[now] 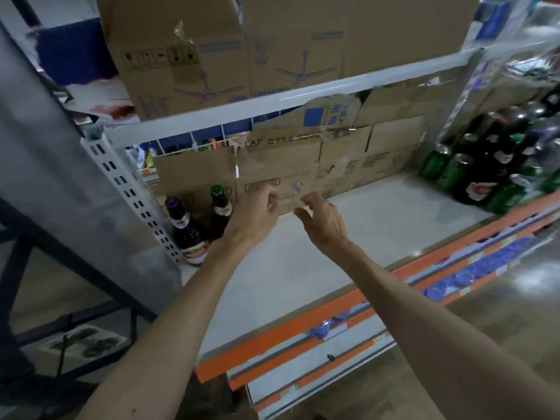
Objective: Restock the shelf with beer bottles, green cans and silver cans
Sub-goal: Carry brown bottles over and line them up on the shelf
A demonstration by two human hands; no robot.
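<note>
Two beer bottles (189,237) upright, necks up, at shelf (303,262) left end.

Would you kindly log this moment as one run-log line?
left hand: fingers curled, empty | right hand: open, empty | shelf: two beer bottles left, green cans right

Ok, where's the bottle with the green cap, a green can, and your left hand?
Green-capped bottle (217,191): head view, on its cap.
Green can (451,177): head view, on its side.
Left hand (257,209): head view, on its back.
</note>
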